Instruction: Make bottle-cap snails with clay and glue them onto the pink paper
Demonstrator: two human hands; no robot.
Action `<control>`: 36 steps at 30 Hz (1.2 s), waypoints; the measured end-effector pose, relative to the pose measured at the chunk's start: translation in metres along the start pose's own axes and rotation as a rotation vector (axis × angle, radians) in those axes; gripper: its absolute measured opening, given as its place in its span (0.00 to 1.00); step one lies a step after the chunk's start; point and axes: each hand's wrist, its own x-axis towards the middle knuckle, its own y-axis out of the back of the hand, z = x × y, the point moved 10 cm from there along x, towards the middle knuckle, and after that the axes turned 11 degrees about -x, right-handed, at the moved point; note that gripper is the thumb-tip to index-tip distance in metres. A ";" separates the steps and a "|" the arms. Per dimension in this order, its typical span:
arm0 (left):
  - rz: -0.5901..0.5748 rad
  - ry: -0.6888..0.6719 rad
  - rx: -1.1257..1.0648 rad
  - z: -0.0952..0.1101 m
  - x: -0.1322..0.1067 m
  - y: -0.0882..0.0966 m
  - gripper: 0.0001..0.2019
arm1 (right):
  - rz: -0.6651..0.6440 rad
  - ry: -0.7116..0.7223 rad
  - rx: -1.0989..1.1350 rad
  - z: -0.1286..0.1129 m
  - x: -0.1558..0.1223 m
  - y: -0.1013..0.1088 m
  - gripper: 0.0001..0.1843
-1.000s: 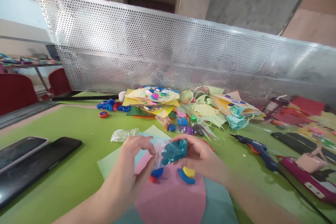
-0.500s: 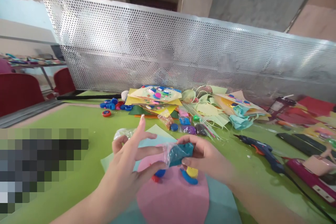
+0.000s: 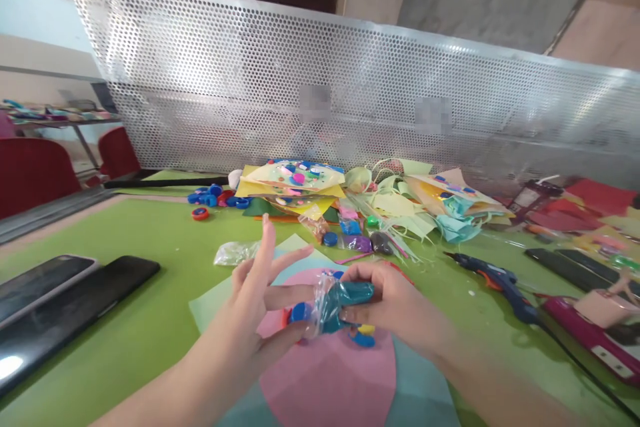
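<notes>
My right hand (image 3: 395, 303) is closed round a lump of teal clay in a clear plastic bag (image 3: 340, 300), held above a pink paper oval (image 3: 327, 373). My left hand (image 3: 260, 300) has its outer fingers spread upward while its thumb and a finger pinch the bag's open end. Under the hands, small blue (image 3: 300, 311), red and yellow clay pieces (image 3: 367, 329) lie on the pink paper, which rests on light green and blue sheets (image 3: 220, 297).
Two dark phones (image 3: 60, 307) lie at the left on the green table (image 3: 150, 240). A blue glue gun (image 3: 493, 280) with its cord lies at the right. Craft paper, bottle caps (image 3: 210, 199) and clay bags are piled before a perforated metal screen (image 3: 350, 93). An empty clear bag (image 3: 235, 252) lies beyond my left hand.
My left hand has opened its outer fingers and now pinches the bag's end. The teal clay bag has dropped slightly lower and is squeezed narrower in my right hand.
</notes>
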 end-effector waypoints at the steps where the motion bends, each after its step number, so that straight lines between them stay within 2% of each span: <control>1: 0.008 0.035 -0.029 -0.003 0.000 0.001 0.46 | 0.005 0.002 -0.009 0.000 0.000 0.000 0.21; 3: 0.011 0.076 -0.062 -0.007 0.000 0.001 0.47 | 0.016 0.008 -0.037 0.000 -0.001 0.001 0.22; 7: 0.004 0.061 -0.083 -0.011 0.001 0.001 0.48 | 0.029 0.067 -0.077 -0.001 -0.001 0.002 0.22; 11: 0.064 0.112 -0.104 -0.022 0.000 0.000 0.50 | 0.032 0.122 -0.041 -0.001 0.000 -0.001 0.24; 15: 0.103 0.155 -0.208 -0.022 0.001 -0.003 0.50 | 0.038 0.135 0.023 0.000 0.000 -0.001 0.24; 20: 0.039 0.260 -0.313 -0.018 0.008 -0.005 0.48 | 0.057 0.128 0.075 -0.002 0.003 0.004 0.24; 25: 0.113 0.204 -0.172 -0.010 0.013 0.011 0.41 | 0.030 0.144 0.128 -0.006 0.004 0.004 0.21; 28: 0.101 0.198 -0.129 -0.012 0.010 0.008 0.43 | 0.022 0.140 0.076 -0.006 0.002 0.003 0.22; 32: 0.101 0.162 -0.138 -0.017 0.004 0.004 0.45 | 0.058 0.176 -0.076 -0.010 0.000 0.006 0.19; 36: 0.060 0.136 -0.098 -0.020 0.002 0.000 0.48 | 0.045 0.118 -0.049 -0.001 0.001 0.003 0.17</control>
